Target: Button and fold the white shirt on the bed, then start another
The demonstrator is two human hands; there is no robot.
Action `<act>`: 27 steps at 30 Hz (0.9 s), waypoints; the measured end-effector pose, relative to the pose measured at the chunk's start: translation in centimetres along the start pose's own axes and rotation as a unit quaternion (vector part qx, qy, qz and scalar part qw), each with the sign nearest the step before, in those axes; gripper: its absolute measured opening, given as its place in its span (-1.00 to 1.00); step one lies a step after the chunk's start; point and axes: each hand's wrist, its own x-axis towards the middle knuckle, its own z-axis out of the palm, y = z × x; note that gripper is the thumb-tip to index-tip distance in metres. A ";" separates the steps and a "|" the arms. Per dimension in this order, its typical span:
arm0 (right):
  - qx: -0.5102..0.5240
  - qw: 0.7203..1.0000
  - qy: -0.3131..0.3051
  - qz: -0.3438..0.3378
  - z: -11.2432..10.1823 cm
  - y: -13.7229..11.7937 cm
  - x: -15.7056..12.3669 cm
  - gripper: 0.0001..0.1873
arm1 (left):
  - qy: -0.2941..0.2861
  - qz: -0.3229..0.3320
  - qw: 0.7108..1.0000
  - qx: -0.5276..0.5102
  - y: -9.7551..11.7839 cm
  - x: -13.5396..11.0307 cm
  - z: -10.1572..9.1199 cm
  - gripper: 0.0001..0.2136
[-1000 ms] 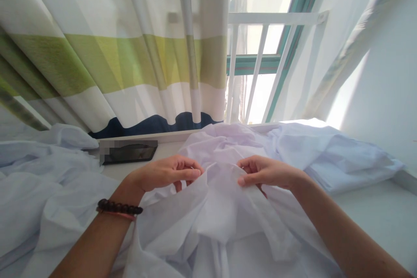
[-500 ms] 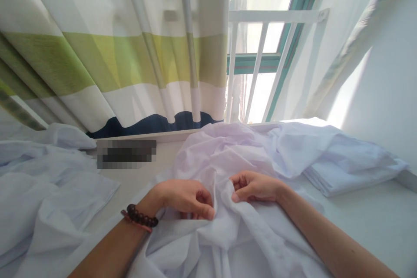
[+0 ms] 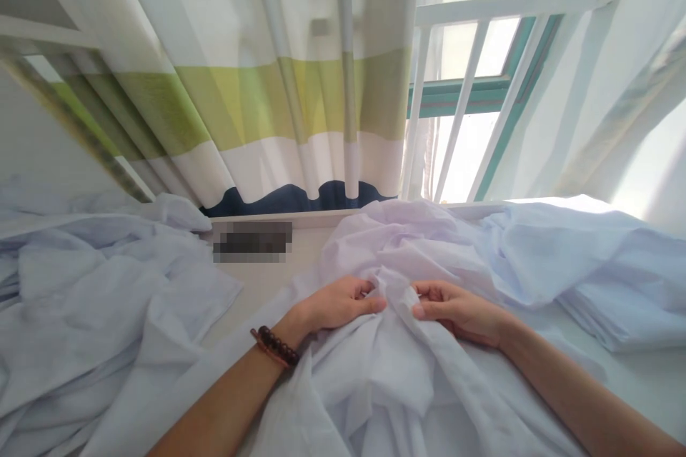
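A large rumpled white garment (image 3: 396, 364), perhaps a coat or shirt, lies spread in front of me and hangs in folds towards the bottom of the view. My left hand (image 3: 343, 303), with a dark beaded bracelet (image 3: 273, 346) on its wrist, pinches one part of the cloth between thumb and fingers. A short way to the right, my right hand (image 3: 455, 308) pinches another edge of it. Between the two hands the fabric rises in a small peak. Which part of the garment each hand grips, I cannot tell.
More white cloth lies heaped at the left (image 3: 107, 285). A folded white pile (image 3: 627, 300) rests at the right. A blurred-out dark object (image 3: 251, 241) sits near the back edge. Behind are a striped curtain (image 3: 300, 100) and a white railing (image 3: 514, 6) before a window.
The camera view has turned a little left, so the scene sits further right. My left hand has moved up along the cloth, level with my right; both keep their pinch.
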 end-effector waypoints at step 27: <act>-0.055 0.975 0.168 -0.135 3.8 1.9 2.4 -0.58 | 0.065 0.064 0.970 -0.224 -1.6 -0.6 2.0 -0.58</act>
